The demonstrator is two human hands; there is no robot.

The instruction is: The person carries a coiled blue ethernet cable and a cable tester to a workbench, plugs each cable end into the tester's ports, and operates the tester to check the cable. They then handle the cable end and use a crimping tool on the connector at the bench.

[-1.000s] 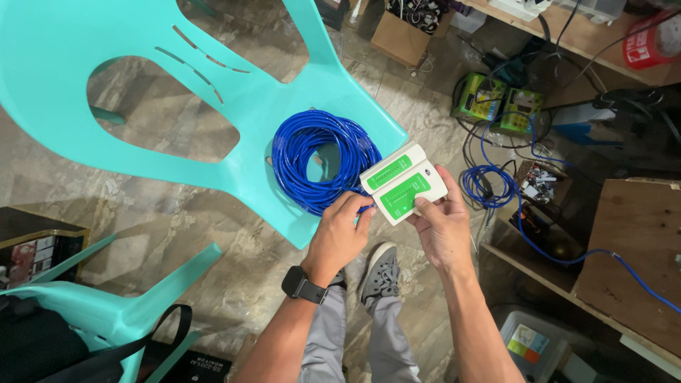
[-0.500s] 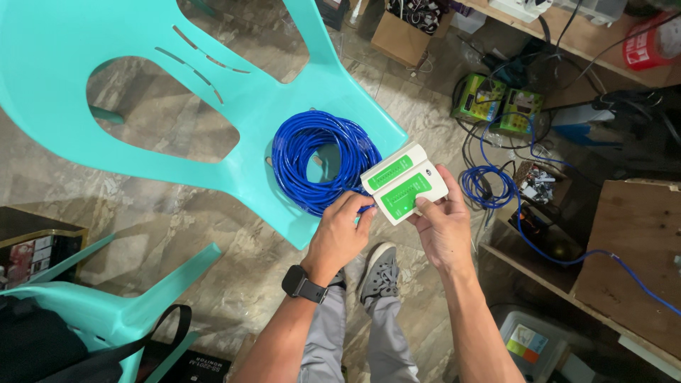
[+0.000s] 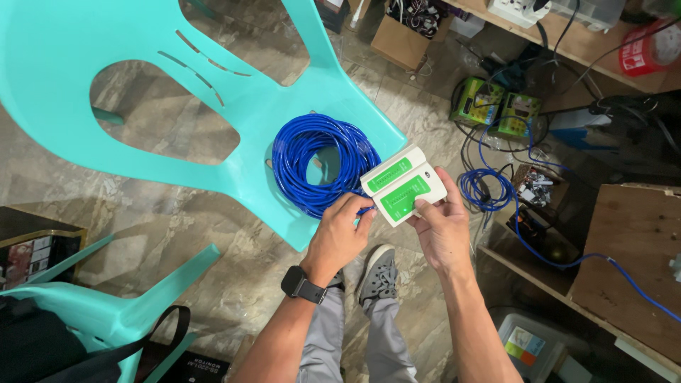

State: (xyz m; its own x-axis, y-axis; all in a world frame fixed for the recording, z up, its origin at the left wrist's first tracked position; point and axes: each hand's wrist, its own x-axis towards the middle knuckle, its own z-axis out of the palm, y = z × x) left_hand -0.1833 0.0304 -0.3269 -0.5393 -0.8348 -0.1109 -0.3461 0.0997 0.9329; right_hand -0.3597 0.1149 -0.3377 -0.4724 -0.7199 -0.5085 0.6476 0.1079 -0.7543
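Observation:
My right hand (image 3: 443,230) grips a white cable tester (image 3: 403,184) with two green faces, thumb on its lower green panel. My left hand (image 3: 340,237), with a black watch (image 3: 301,285) on the wrist, pinches the end of a blue cable (image 3: 365,211) against the tester's lower left edge. That cable leads to a large blue coil (image 3: 319,163) lying on the seat of a turquoise plastic chair (image 3: 241,106). The plug itself is hidden by my fingers.
A second turquoise chair (image 3: 106,312) with a black bag strap stands at lower left. A smaller blue cable coil (image 3: 486,190), green boxes (image 3: 496,106), wooden boards (image 3: 624,248) and shelves with clutter fill the right side. My grey shoe (image 3: 379,273) rests on the stone floor.

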